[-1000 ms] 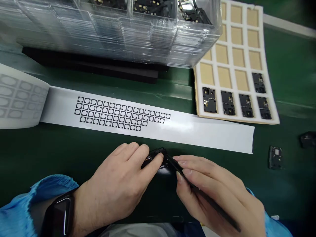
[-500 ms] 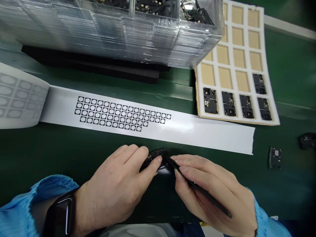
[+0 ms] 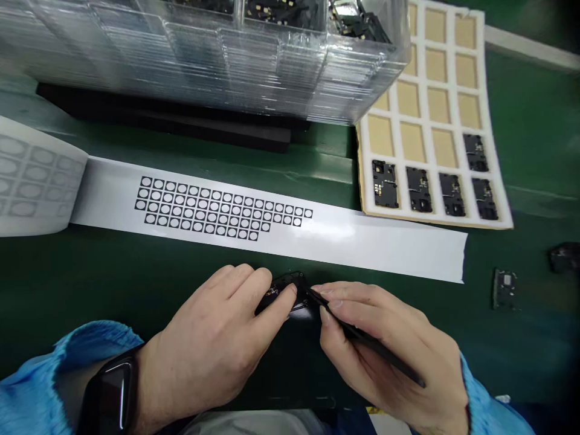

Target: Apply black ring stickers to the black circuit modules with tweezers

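Observation:
My left hand (image 3: 217, 338) pinches a small black electronic part (image 3: 290, 284) against the green mat near the front edge, fingers closed on it. My right hand (image 3: 389, 356) grips black tweezers (image 3: 362, 338) like a pen, and their tip touches the part's right side. Just beyond the hands lies a long white strip of backing paper (image 3: 362, 241) printed with rows of small black-framed stickers (image 3: 217, 208).
A white foam tray (image 3: 435, 121) at the back right holds several black parts in its near pockets. Stacked clear plastic trays (image 3: 203, 54) fill the back. A loose black part (image 3: 504, 289) and another dark piece (image 3: 564, 257) lie at the right. The paper roll (image 3: 31, 181) sits at the left.
My right hand has edged slightly left and up, drawing the tweezers closer in against the part. The left hand and the part have stayed almost still.

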Tool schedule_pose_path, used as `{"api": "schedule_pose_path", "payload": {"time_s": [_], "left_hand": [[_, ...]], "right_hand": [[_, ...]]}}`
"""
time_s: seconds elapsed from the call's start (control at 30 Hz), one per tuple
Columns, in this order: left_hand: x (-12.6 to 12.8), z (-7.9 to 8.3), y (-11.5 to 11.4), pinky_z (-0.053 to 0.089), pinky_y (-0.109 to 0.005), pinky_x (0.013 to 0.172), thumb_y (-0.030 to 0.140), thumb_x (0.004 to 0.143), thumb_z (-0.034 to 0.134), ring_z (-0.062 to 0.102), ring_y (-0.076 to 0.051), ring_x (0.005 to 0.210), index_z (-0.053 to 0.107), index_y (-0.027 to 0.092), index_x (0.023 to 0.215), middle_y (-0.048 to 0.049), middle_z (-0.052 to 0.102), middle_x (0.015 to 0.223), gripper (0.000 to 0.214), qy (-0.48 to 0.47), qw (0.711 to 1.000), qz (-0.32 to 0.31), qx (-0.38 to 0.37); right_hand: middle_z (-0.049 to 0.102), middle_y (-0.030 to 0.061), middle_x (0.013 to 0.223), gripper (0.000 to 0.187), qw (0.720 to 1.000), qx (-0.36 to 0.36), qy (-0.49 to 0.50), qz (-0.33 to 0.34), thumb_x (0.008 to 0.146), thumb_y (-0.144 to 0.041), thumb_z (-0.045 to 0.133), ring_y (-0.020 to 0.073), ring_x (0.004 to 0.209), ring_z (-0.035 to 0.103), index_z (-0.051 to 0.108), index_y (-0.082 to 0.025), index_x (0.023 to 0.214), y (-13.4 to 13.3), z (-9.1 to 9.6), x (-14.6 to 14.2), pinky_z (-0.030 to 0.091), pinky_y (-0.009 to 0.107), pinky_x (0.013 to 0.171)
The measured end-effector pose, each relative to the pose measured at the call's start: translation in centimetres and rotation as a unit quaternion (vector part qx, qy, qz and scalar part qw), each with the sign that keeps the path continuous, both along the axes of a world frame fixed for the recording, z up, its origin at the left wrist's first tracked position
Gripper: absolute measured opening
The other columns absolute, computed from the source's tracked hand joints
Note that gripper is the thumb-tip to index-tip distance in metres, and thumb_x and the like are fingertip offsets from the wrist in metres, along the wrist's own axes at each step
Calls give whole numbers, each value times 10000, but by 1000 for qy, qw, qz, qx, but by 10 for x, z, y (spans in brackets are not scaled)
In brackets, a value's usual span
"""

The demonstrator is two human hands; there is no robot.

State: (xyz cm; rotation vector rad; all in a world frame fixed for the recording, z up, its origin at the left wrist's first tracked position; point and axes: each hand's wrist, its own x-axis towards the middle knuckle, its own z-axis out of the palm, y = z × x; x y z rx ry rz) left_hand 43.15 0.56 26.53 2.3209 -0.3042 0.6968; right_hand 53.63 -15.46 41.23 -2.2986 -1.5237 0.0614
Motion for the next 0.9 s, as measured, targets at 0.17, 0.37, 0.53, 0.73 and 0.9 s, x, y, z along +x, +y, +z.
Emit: {"api": "schedule_pose_path", "payload": {"time_s": [0.17,0.37,0.53,0.73,0.9], "left_hand": [[-1,0,1,505,-446,696,83,858,639,494,-252,845,595,104,1393,-107,542,1025,537,5,1000,-4,-2],[0,-1,1,506,-440,702,99,916,618,492,-243,849,590,109,1416,-99,538,1020,501,7,1000,-4,-7],[1,-1,1,500,-442,709,103,924,613,487,-242,846,577,107,1437,-102,535,1026,514,11,1000,-5,8],[1,0,-1,487,-458,733,123,879,660,499,-266,882,567,102,1445,-115,544,1059,574,16,1000,-2,23],[2,2,-3,468,-445,717,135,880,664,494,-254,866,569,112,1438,-93,534,1036,567,20,1000,-1,20]], "right_hand": [[781,129,904,269,999,40,29,-9,801,74,723,208,854,784,694,-121,983,5,-4,3,687,313,756],[776,130,905,224,998,44,40,-28,815,59,721,200,846,773,703,-105,967,5,-6,5,678,311,746],[771,134,899,233,998,47,36,-17,810,71,717,205,857,773,701,-99,967,4,-8,5,678,311,749],[779,145,971,302,999,35,19,7,798,83,727,228,942,782,696,-103,1034,-4,-1,5,693,348,827],[780,151,980,306,999,23,0,23,796,82,741,229,961,787,694,-104,1035,-6,-1,5,696,345,847]]}}
